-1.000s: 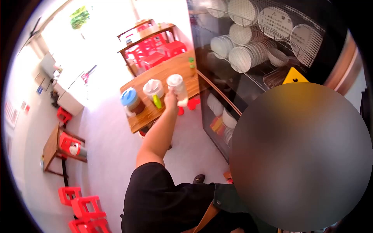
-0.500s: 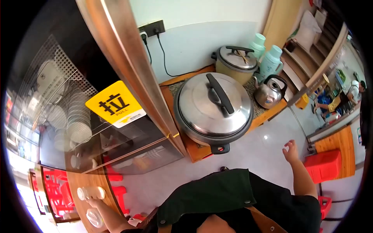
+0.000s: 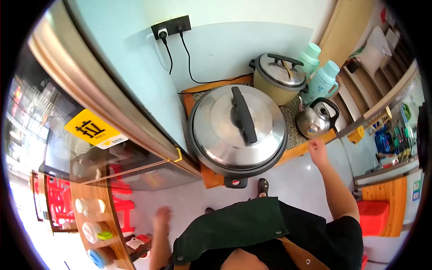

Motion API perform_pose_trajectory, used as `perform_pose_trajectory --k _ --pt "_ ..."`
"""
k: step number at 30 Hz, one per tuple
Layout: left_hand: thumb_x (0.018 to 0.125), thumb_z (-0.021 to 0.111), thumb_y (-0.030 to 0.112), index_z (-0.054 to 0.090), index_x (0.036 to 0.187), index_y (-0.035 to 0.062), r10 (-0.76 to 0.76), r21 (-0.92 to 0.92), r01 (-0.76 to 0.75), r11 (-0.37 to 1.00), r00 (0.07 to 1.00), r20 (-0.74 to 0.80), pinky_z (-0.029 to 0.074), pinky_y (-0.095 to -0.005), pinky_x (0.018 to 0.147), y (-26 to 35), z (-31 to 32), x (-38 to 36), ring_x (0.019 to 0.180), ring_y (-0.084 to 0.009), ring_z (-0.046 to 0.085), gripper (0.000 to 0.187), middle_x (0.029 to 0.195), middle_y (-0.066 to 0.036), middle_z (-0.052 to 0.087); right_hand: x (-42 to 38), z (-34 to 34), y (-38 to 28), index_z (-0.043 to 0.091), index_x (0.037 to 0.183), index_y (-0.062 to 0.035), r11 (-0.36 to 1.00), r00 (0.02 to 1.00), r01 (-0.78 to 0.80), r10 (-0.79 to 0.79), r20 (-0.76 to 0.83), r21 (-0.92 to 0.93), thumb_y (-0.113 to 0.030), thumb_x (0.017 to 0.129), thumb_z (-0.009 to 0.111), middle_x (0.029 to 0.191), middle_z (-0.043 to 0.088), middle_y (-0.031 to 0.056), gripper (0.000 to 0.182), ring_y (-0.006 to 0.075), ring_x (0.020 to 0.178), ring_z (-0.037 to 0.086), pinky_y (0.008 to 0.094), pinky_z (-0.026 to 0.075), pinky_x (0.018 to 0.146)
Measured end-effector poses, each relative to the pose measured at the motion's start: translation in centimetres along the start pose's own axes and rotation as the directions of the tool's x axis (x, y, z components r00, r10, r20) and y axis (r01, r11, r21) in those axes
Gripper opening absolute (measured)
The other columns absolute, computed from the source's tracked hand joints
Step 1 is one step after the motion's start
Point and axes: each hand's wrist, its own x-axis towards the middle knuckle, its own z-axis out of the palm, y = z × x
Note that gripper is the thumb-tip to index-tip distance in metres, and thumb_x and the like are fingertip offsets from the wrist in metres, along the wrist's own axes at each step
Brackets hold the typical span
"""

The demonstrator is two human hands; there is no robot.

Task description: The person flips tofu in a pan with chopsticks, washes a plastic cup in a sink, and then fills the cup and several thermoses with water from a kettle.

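My right hand (image 3: 317, 150) is raised just below the metal kettle (image 3: 315, 119), over the wooden table's edge, with its fingers curled; whether it touches anything is not clear. Lower left, my left hand (image 3: 162, 219) hangs blurred over the floor, away from the shelf of jars. A large cooker with a steel lid and black handle (image 3: 238, 128) stands at the front of the wooden table (image 3: 212, 178). Behind it are a smaller beige cooker (image 3: 274, 83) and two mint-green flasks (image 3: 323, 81).
A glass-doored cabinet with a yellow sign (image 3: 93, 129) stands at left. Jars (image 3: 90, 206) line a wooden counter (image 3: 81, 225) beside red stools (image 3: 123, 211). A red stool (image 3: 373, 216) is at right. Two cords run to a wall socket (image 3: 171, 27).
My right hand has risen toward the kettle. My left hand has come away from the jar on the counter, moving right. The view has shifted, and a shoe now shows below the cooker.
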Motion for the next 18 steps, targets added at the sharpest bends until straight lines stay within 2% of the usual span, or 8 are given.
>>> perform_pose_trajectory --k 1,2,5,7,11,13,15,18 --pt "0.079 0.049 0.011 0.051 0.101 0.0034 -0.131 -0.709 0.301 0.637 0.949 0.285 0.043 -0.0298 0.079 5.5 2.3 1.7 0.091 -0.0181 0.053 0.024 0.097 -0.008 0.054 3.3 1.4 -0.1 0.054 0.077 -0.0012 0.993 1.000 0.000 0.001 -0.008 0.120 -0.009 0.071 0.057 0.074 0.052 0.0098 0.011 0.0208 0.069 0.051 0.0292 0.042 0.063" --pt "0.084 0.046 0.021 0.046 0.107 0.0009 -0.219 -0.792 0.610 -0.008 0.772 0.597 0.041 -0.0317 0.083 11.1 3.9 3.0 0.096 -0.0214 0.051 0.030 0.104 -0.013 0.052 6.8 3.0 -0.3 0.055 0.080 -0.0009 0.977 1.000 0.002 -0.002 0.000 0.215 -0.011 0.072 0.057 0.075 0.053 0.0092 0.013 0.0183 0.069 0.052 0.0283 0.042 0.062" --pt "0.086 0.042 0.031 0.038 0.113 -0.0021 -0.097 -0.796 0.599 -0.084 0.790 0.605 0.041 -0.0347 0.084 20.8 8.0 5.8 0.098 -0.0247 0.050 0.043 0.107 -0.017 0.051 17.5 8.9 -0.9 0.057 0.084 -0.0005 0.853 0.969 -0.224 0.143 0.201 0.472 -0.019 0.074 0.056 0.076 0.056 0.0081 0.021 0.0143 0.068 0.052 0.0257 0.041 0.062" --pt "0.087 0.040 0.033 0.032 0.117 -0.0034 -0.069 -0.778 0.565 -0.273 0.796 0.602 0.040 -0.0373 0.085 23.6 11.0 6.9 0.099 -0.0266 0.050 0.049 0.108 -0.020 0.049 23.0 11.7 -3.5 0.056 0.087 -0.0069 0.706 0.859 -0.446 0.165 0.485 0.550 -0.025 0.076 0.055 0.079 0.052 0.0002 0.022 0.0113 0.071 0.049 0.0244 0.040 0.063" --pt "0.088 0.030 0.037 0.029 0.117 -0.0062 -0.359 -0.879 0.462 -0.122 0.805 0.473 0.040 -0.0393 0.085 29.1 13.1 7.3 0.099 -0.0304 0.050 0.052 0.110 -0.023 0.047 30.1 19.1 -4.5 0.056 0.095 -0.0031 0.854 0.782 -0.341 0.026 0.622 0.393 -0.025 0.077 0.051 0.086 0.055 0.0053 0.029 0.0159 0.074 0.050 0.0284 0.040 0.064" --pt "0.088 0.027 0.040 0.030 0.115 -0.0067 -0.529 -0.843 0.526 -0.114 0.686 0.499 0.042 -0.0391 0.083 33.6 10.8 9.2 0.098 -0.0317 0.050 0.054 0.108 -0.024 0.047 32.6 25.3 -2.8 0.056 0.097 -0.0013 0.914 0.755 -0.192 -0.095 0.649 0.358 -0.025 0.078 0.049 0.088 0.056 0.0084 0.031 0.0190 0.076 0.051 0.0311 0.040 0.069" --pt "0.088 0.027 0.041 0.030 0.115 -0.0059 -0.679 -0.788 0.080 -0.610 0.459 0.572 0.043 -0.0382 0.080 32.5 14.4 9.5 0.096 -0.0316 0.051 0.054 0.104 -0.024 0.048 34.1 29.2 -2.7 0.056 0.098 -0.0004 0.923 0.745 -0.119 -0.161 0.647 0.366 -0.025 0.079 0.049 0.091 0.057 0.0108 0.032 0.0203 0.080 0.052 0.0320 0.040 0.073" --pt "0.087 0.031 0.042 0.035 0.110 -0.0016 -0.757 -0.840 0.026 -0.542 0.420 0.502 0.045 -0.0372 0.076 33.0 15.2 9.8 0.087 -0.0291 0.054 0.049 0.095 -0.021 0.050 34.7 31.1 -4.3 0.053 0.106 0.0001 0.964 0.600 -0.160 -0.075 0.797 0.211 -0.029 0.081 0.048 0.111 0.050 0.0155 0.039 0.0301 0.099 0.049 0.0372 0.037 0.084"
